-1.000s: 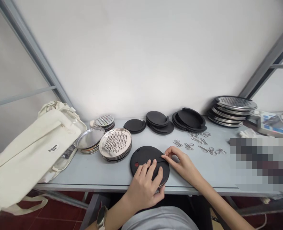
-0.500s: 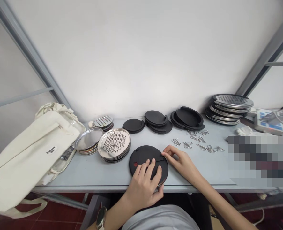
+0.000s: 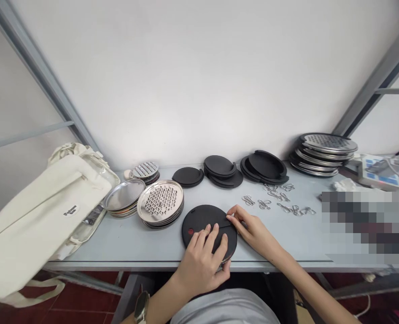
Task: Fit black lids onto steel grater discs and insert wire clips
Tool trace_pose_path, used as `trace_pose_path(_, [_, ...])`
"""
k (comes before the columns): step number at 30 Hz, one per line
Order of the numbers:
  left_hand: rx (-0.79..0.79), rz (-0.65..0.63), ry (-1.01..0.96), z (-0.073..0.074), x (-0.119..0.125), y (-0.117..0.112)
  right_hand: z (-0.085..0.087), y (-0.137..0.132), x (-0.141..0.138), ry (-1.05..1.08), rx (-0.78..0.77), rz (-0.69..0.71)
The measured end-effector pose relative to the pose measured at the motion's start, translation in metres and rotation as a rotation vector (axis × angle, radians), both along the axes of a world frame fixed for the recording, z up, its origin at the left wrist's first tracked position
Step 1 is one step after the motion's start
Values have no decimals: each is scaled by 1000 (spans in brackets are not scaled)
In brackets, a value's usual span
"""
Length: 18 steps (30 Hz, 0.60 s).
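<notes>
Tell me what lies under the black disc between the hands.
A thin metal rim shows at the black disc's near edge, by the left hand; the rest is covered.

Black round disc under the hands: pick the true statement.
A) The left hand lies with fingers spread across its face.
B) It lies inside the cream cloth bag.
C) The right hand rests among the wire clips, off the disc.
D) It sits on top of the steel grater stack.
A. The left hand lies spread over the black round disc, while the right hand reaches its upper right edge.
</notes>
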<state>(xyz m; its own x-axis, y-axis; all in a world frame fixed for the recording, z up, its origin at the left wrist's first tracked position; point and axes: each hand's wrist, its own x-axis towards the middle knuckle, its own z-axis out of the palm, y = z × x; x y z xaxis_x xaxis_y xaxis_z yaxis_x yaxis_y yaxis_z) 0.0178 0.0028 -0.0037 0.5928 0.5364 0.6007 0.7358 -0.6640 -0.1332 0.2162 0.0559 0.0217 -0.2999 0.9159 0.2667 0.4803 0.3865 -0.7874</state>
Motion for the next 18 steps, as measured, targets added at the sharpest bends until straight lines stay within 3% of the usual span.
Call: trace_pose_path(18, [9, 11, 15, 1, 0, 0, 5, -3, 7, -73, -15, 91])
